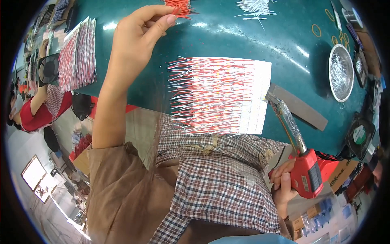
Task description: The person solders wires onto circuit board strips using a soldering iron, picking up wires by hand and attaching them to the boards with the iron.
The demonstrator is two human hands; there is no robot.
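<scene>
My left hand reaches to the far side of the table, thumb and forefinger pinched on a red wire at the edge of a pile of short red wires. Low on the right, my right hand grips the red handle of a soldering gun. Its foil-wrapped barrel slants up toward a white circuit board sheet, with the tip near the sheet's right edge. Rows of red and white wires cover that sheet, their loose ends sticking out to the left.
A grey flat bar lies right of the sheet. Farther right are a metal bowl, rubber bands and a small fan. White wires lie at the back. Wired sheets stand left, near a co-worker's red sleeve.
</scene>
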